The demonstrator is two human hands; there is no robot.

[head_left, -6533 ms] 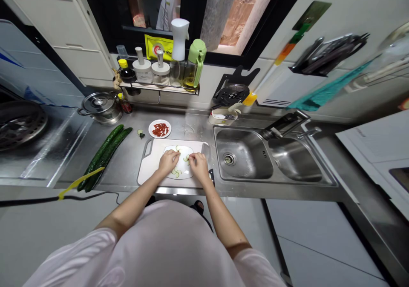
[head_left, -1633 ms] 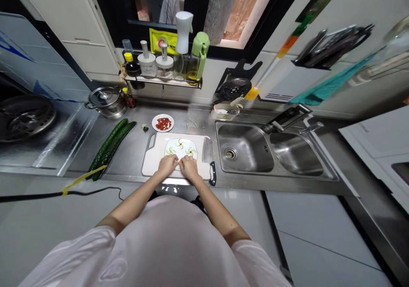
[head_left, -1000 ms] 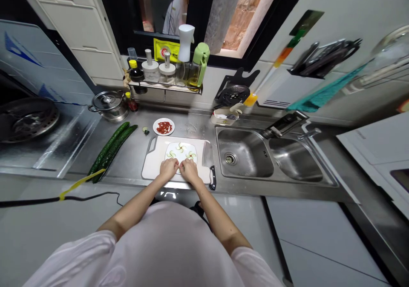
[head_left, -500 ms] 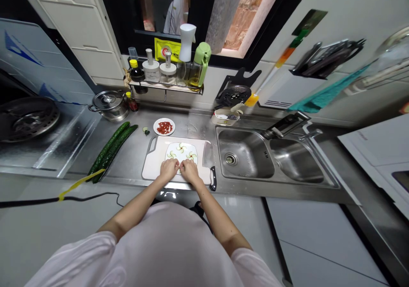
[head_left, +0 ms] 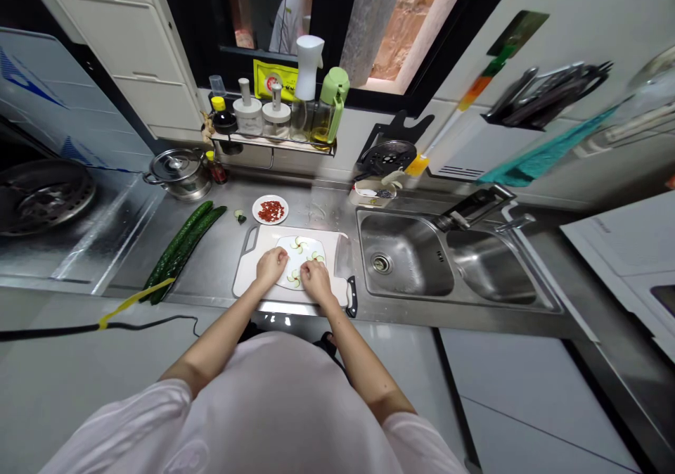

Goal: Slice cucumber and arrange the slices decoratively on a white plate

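Observation:
A white square plate (head_left: 302, 259) rests on the pale cutting board (head_left: 247, 278), bearing pinwheel-like arrangements of thin cucumber slices (head_left: 294, 278) with small red centres. My left hand (head_left: 272, 265) is over the plate's left edge, its fingers drawn together and covering that side. Across from it, my right hand (head_left: 316, 280) is at the plate's lower right, fingertips pinched close to the plate. Anything between either hand's fingers is too small to make out. A knife (head_left: 351, 296) with a black handle lies along the board's right end.
Behind the board sits a small white dish of chopped red pieces (head_left: 271, 211). Two whole cucumbers (head_left: 184, 247) lie to the left, near a lidded pot (head_left: 182, 173). A double sink (head_left: 406, 252) is on the right. Bottles and jars stand on a wall shelf (head_left: 274, 142).
My hands have moved apart from the plate's near edge. The left hand shifted left and up; the right stayed near the lower right. The cucumber pinwheel at the near side is now uncovered.

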